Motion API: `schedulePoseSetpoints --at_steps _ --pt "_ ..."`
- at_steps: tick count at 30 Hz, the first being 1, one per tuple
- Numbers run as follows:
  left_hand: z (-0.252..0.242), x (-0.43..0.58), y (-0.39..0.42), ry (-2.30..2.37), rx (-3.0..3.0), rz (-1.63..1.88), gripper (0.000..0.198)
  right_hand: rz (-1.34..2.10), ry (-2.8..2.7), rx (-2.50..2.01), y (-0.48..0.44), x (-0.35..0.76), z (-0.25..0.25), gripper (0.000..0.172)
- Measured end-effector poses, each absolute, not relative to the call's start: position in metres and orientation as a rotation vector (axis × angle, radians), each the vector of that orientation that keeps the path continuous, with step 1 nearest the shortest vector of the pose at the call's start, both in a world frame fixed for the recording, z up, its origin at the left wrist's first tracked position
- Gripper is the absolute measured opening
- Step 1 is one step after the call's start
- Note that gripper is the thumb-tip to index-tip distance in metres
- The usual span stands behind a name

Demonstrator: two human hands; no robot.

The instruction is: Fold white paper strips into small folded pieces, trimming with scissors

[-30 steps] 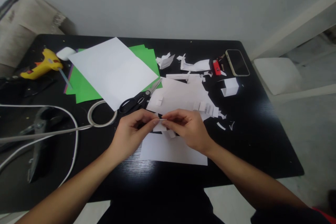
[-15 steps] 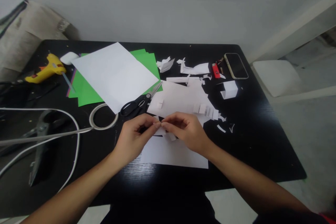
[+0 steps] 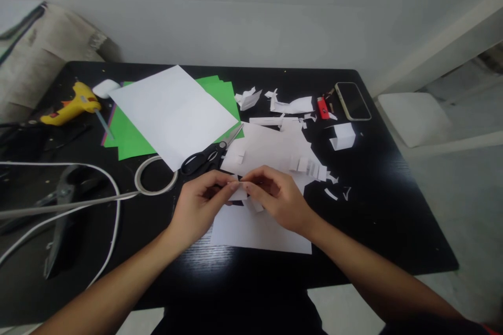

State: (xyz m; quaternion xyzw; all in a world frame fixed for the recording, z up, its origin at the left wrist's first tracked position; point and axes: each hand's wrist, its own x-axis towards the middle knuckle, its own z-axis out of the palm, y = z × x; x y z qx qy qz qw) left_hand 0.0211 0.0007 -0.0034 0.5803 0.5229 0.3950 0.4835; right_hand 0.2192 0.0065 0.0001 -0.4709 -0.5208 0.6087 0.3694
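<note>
Left hand [image 3: 198,207] and right hand [image 3: 281,201] both pinch one small white paper piece [image 3: 238,194] at the fingertips, just in front of the scissors [image 3: 204,157], over one white sheet [image 3: 255,233]. One tape roll [image 3: 155,175] just left of scissors; one yellow glue gun [image 3: 73,102] far left; one red lighter [image 3: 322,107], one phone [image 3: 352,100] well right

paper scrap [image 3: 238,194] mostly hidden between fingertips of left hand [image 3: 196,209] and right hand [image 3: 281,201], shape unreadable; white sheet [image 3: 259,235] under them partly covered; white cable [image 3: 47,163] runs off left edge; red item [image 3: 323,107] by phone [image 3: 352,100] too small to identify; both forearms cut at bottom edge
</note>
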Motion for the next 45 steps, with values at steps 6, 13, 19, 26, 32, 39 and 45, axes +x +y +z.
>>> schedulePoseSetpoints --at_steps 6,13,19,26,32,39,45 --pt "-0.001 0.02 0.001 1.311 1.482 1.026 0.009 1.763 -1.226 -1.144 0.009 0.22 0.0 0.034" --pt "-0.002 0.022 -0.002 1.247 1.483 1.043 0.008 1.87 -1.092 -1.109 0.01 0.219 0.0 0.03" --pt "-0.004 0.021 -0.002 1.143 1.559 1.075 0.009 1.831 -1.095 -1.08 0.011 0.219 0.001 0.022" --pt "-0.004 0.019 -0.001 1.072 1.653 1.068 0.018 1.83 -0.985 -1.112 0.011 0.222 0.0 0.01" --pt "-0.003 0.014 0.0 1.073 1.636 1.001 0.023 1.874 -0.879 -1.079 0.013 0.223 0.0 0.012" --pt "-0.009 0.019 -0.002 1.138 1.458 1.039 0.01 1.728 -1.015 -1.131 0.009 0.22 -0.003 0.022" --pt "-0.006 0.024 0.001 1.162 1.24 0.996 0.026 1.576 -1.138 -1.112 0.007 0.219 -0.004 0.02"
